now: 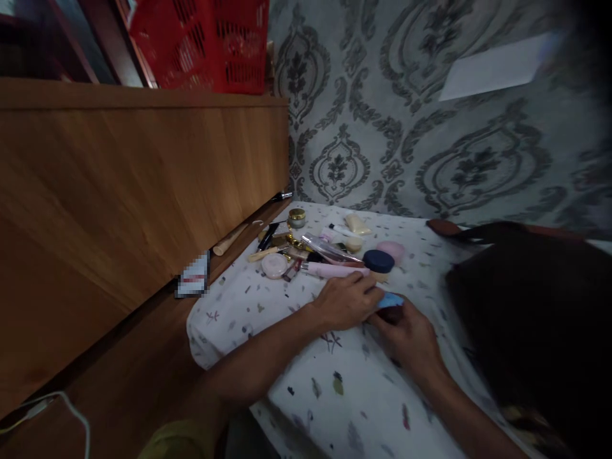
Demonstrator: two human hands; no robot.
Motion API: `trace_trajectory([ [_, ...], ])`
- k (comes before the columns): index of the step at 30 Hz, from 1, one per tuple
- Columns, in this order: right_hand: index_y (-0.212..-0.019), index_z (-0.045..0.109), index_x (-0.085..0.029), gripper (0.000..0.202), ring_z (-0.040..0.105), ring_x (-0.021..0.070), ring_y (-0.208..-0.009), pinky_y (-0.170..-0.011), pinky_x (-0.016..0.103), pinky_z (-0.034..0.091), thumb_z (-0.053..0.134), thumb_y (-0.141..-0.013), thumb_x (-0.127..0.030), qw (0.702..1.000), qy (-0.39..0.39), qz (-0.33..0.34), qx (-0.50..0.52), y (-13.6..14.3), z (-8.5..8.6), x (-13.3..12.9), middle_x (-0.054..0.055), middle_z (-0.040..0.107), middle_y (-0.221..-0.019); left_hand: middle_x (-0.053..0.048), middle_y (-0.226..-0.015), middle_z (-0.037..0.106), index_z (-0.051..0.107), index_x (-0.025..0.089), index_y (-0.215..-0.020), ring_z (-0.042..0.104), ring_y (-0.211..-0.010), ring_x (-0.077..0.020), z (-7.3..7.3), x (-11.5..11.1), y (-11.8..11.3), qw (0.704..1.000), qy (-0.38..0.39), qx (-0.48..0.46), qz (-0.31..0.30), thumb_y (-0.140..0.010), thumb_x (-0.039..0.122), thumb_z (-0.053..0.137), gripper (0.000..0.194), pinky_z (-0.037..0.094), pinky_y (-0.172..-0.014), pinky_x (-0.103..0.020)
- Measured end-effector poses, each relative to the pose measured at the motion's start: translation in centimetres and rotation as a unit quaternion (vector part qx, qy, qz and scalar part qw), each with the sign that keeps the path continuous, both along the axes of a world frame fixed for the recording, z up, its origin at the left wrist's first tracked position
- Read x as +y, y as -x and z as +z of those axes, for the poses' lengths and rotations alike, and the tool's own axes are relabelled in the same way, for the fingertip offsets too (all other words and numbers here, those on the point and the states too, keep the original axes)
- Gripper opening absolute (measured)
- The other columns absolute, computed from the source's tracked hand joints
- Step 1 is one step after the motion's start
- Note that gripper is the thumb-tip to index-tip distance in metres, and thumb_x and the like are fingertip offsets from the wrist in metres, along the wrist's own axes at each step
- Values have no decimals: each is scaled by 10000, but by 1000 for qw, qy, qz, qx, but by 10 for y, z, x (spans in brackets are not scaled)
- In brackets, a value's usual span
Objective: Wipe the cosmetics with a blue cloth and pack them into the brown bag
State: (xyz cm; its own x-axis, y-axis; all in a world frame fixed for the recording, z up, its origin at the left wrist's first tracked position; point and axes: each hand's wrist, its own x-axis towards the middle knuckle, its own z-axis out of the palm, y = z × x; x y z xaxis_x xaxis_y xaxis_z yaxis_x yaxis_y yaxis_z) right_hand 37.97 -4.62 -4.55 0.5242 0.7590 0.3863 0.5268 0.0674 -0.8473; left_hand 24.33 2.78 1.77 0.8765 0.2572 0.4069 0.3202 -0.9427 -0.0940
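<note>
My left hand [348, 301] and my right hand [412, 335] meet low over a white patterned cloth. A small blue item [392, 299] with a dark underside is held between their fingertips; the fingers cover most of it, so I cannot tell its kind. Just beyond my left hand lies a pink tube [333, 270]. Behind the fingers sit a navy round-lidded container [379, 260] and a pink rounded object [393, 250]. More cosmetics are heaped to the left: a round compact [274, 265], a gold-lidded jar [297, 218] and a clear long packet [327, 247].
A wooden cabinet [143, 185] runs along the left, with a red plastic basket [210, 44] on top. Patterned wallpaper [339, 162] rises behind. A dark bag [521, 306] fills the right side. A white cable [79, 414] lies at lower left.
</note>
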Motion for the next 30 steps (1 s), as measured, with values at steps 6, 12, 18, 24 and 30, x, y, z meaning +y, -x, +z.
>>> trace_trajectory([
  [6,-884,596,-195,393,639,196,-650,-608,318,544,726,-600,-433,992,-40,49,107,7,7,-2,33,710,-796,-72,-1179,655,643,203,-1152,569,-1146,-221,0,3,5,991,80,-56,-86,-981,312,489,254,481,-975,-341],
  [12,-922,594,-190,344,655,214,-762,-709,340,559,703,-640,-355,990,-56,73,105,7,7,-1,51,705,-881,-84,-1252,640,603,219,-1244,580,-1165,-244,-7,4,-1,991,112,-63,-34,-963,394,519,341,495,-970,-365],
  [18,-979,604,-202,370,644,210,-799,-753,340,549,729,-642,-292,994,-41,76,65,7,7,-5,22,693,-886,-91,-1179,649,614,196,-1189,639,-1066,-248,-9,2,-5,979,179,-82,48,-990,382,441,323,521,-897,-355],
  [24,-1066,617,-218,442,632,264,-1002,-923,412,496,754,-646,-234,993,-67,94,-23,7,10,-9,69,682,-1084,-78,-945,719,656,165,-900,656,-924,-234,-10,16,-5,930,336,-143,42,-995,406,355,397,495,-893,-354],
  [30,-1130,597,-198,508,630,257,-997,-902,392,488,795,-676,-308,988,-60,143,-13,6,6,-8,73,682,-1082,-80,-1036,718,634,187,-1001,654,-988,-249,-4,23,0,903,387,-171,74,-984,460,337,404,486,-892,-359],
])
